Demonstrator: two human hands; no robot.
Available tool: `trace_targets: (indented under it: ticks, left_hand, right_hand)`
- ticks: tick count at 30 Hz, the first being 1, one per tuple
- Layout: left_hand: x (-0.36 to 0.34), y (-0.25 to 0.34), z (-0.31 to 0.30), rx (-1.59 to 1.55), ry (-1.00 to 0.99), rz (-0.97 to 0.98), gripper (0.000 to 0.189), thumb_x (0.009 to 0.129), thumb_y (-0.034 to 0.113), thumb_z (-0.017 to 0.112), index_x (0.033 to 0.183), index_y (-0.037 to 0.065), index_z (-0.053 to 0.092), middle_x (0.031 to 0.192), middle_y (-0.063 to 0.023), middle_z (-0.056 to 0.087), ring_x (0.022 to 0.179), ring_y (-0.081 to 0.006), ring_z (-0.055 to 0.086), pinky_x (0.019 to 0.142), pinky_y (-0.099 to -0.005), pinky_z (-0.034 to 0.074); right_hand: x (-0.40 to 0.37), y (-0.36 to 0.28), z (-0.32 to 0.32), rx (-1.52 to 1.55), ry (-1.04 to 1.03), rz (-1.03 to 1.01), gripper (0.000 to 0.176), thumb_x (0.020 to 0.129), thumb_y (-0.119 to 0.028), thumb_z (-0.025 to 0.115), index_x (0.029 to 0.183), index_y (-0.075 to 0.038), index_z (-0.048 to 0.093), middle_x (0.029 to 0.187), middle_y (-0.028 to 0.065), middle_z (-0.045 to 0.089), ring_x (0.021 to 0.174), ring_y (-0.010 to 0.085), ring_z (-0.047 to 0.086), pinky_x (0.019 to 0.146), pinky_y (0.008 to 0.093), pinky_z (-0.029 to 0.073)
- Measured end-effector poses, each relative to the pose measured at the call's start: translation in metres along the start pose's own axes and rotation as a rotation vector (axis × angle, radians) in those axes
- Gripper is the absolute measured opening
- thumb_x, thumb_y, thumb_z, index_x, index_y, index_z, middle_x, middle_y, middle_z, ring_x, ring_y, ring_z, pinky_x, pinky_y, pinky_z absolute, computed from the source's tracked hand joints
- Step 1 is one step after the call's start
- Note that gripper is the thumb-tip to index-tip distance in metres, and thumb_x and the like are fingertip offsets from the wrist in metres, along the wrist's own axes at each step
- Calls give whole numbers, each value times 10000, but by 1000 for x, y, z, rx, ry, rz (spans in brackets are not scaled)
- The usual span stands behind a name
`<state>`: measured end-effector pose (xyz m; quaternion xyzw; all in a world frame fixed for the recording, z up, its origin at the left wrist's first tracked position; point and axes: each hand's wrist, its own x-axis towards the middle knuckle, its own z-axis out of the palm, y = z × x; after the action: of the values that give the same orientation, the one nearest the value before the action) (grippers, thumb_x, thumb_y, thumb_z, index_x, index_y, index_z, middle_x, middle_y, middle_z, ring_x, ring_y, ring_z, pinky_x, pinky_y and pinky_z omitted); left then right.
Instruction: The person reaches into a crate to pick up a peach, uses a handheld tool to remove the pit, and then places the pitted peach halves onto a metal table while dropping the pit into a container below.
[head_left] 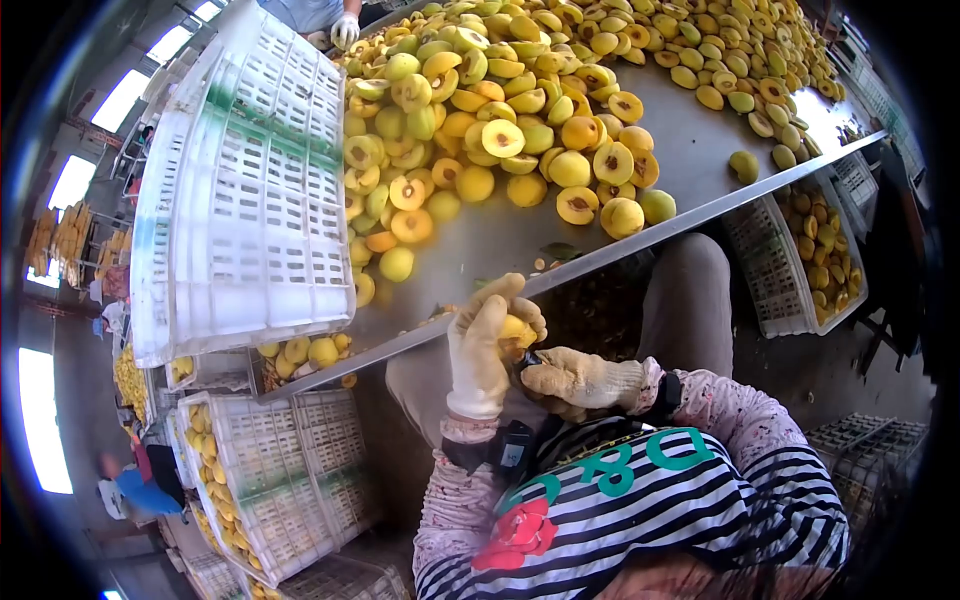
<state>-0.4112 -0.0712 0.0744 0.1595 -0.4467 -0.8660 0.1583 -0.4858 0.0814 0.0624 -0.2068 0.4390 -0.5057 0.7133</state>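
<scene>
My left hand (482, 350), in a pale work glove, is closed around a yellow fruit half (515, 332) just over my lap, by the table's front edge. My right hand (580, 380), gloved too, grips a small dark tool (527, 358) whose end meets the fruit. Its blade cannot be made out. Beyond my hands, a large heap of halved yellow fruit (502, 138) lies on the metal table (460, 250), some halves with brown centres facing up.
A white crate (245, 200) stands tilted on the table's left. Stacked crates (290, 470) of fruit are at lower left, another fruit crate (790, 260) at right below the metal rim (700, 212). Another person's gloved hand (345, 31) shows at the top.
</scene>
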Motion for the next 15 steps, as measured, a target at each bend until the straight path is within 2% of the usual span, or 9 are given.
trace_targets:
  ticks: [2,3,5,6,8,10,12,14,15]
  left_hand:
    - [1,-5,-6,-28,-51,-21,316,1037,194,474,1203,-25,631,871,-153,685,749,-287,662,696,-402,579]
    - [2,-7,-5,-89,-32,-71,319,1039,196,467,1211,-21,624,879,-153,683,755,-290,659,693,-406,575]
    - [2,-16,0,-214,3,-162,324,1041,201,451,1226,-13,610,897,-154,678,768,-296,654,688,-414,567]
    - [8,-32,-6,-357,15,-220,316,1036,207,460,1231,-5,591,917,-156,672,807,-290,657,704,-425,568]
    - [7,-42,-10,-464,269,-268,315,1036,226,472,1216,-4,591,909,-140,676,836,-286,665,724,-425,574]
    - [-4,-33,-14,-287,304,-140,322,1033,241,487,1211,-4,595,943,-136,682,844,-283,669,729,-420,574]
    - [-29,-26,-24,-54,335,28,330,1026,258,512,1197,-7,610,983,-139,689,856,-260,672,735,-382,569]
    - [-58,-33,-45,195,333,355,315,1023,236,511,1183,-10,626,976,-138,693,860,-220,667,755,-348,564]
    - [-75,-33,-50,176,354,465,295,1023,206,513,1182,-14,629,956,-124,694,856,-192,657,765,-326,554]
  right_hand:
    - [-6,1,2,338,-152,59,381,1025,-451,479,831,-128,537,567,-35,430,421,76,357,392,248,286]
    - [-10,1,0,465,-237,62,399,1029,-455,453,796,-135,503,570,-39,434,429,65,376,389,241,318]
    - [-2,13,-6,616,-676,-3,417,1025,-472,469,794,-126,501,569,-43,439,422,66,384,381,239,329]
    - [0,19,-8,681,-787,-44,440,1004,-520,484,800,-130,495,555,-48,418,412,70,368,379,239,321]
    - [-8,27,-16,742,-769,-133,500,961,-615,512,812,-139,482,526,-56,376,392,78,337,375,240,306]
    - [-7,37,-26,895,-742,-122,537,941,-668,518,813,-148,477,514,-62,349,381,88,310,371,250,284]
    - [-22,12,8,493,71,-64,531,964,-663,482,820,-152,482,516,-68,320,378,96,273,372,272,243]
    - [-9,5,24,288,427,0,500,995,-632,451,816,-166,474,518,-69,297,381,93,248,376,282,219]
    - [3,12,13,367,474,77,460,1015,-576,454,795,-172,461,516,-63,294,376,88,250,364,280,211]
